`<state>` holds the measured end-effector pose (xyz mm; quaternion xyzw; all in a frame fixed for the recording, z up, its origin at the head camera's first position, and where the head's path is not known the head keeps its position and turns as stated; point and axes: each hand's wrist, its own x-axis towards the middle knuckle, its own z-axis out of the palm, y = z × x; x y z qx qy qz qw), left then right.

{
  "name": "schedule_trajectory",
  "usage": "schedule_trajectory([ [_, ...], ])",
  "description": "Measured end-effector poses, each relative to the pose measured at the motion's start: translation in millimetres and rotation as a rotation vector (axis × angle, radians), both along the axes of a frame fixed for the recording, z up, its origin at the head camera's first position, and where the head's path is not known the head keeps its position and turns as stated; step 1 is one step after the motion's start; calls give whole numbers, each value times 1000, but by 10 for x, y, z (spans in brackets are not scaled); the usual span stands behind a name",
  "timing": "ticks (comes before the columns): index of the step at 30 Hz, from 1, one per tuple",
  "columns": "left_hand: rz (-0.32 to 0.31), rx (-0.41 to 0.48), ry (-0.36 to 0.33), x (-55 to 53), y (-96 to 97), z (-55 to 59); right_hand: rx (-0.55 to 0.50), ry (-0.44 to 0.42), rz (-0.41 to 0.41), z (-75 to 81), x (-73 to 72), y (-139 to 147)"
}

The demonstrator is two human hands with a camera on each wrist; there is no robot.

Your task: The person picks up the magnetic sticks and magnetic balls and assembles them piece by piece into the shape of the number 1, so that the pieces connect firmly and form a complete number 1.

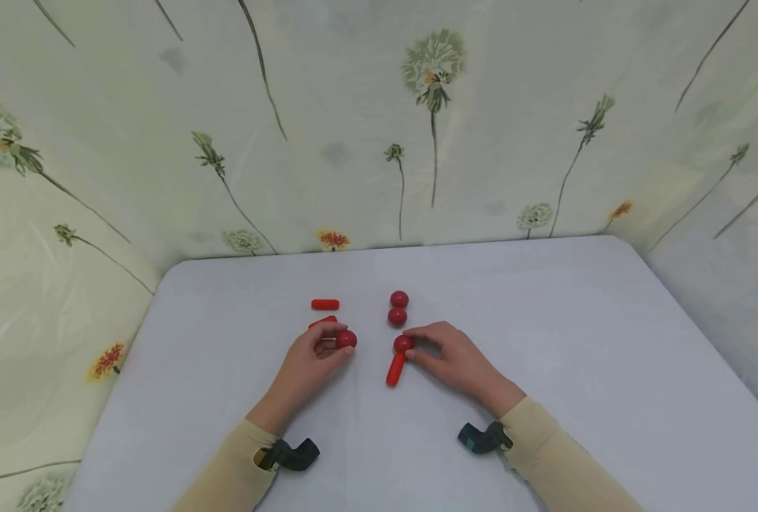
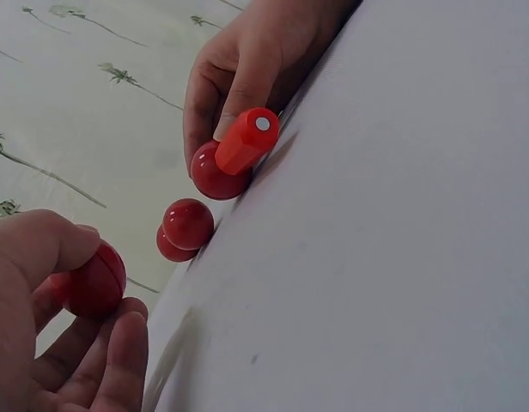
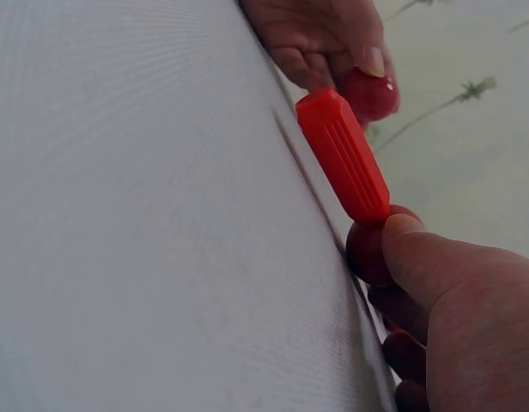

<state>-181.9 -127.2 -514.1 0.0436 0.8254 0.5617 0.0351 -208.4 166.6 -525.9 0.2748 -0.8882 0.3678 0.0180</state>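
My left hand [image 1: 307, 364] pinches a glossy red ball [image 1: 347, 339] between thumb and fingers, and the left wrist view shows a seam round it. In my right hand [image 1: 456, 361] the thumb and fingers grip a second red ball [image 1: 403, 344]. A red rod [image 3: 343, 156] with grooved sides joins that ball and points toward me; a pale round spot [image 2: 262, 124] marks its free end. Behind them two more red balls [image 1: 397, 316] sit one against the other. Beyond the left fingers lies a red rod [image 1: 324, 321], partly covered by that hand.
Another red rod [image 1: 325, 304] lies farther back on the white tabletop [image 1: 545, 320]. A curtain [image 1: 353, 142] printed with dandelions hangs along the back and sides. Dark wrist cameras [image 1: 481, 438] jut inward from both beige sleeves.
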Motion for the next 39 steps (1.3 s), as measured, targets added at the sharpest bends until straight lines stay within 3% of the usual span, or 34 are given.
schedule_trajectory([
  [5,-18,13,10,18,-4,-14,6,-8,-3,11,6,-7],
  [14,-35,-72,25,41,18,-53,8,-4,-13,15,8,-2],
  [22,-53,-108,40,65,28,-14,13,11,-14,1,-7,-1],
  [35,-101,-284,131,100,39,-46,20,-6,-5,-14,-11,9],
  [39,-143,-308,151,108,48,-31,23,-15,-14,-9,-7,15],
])
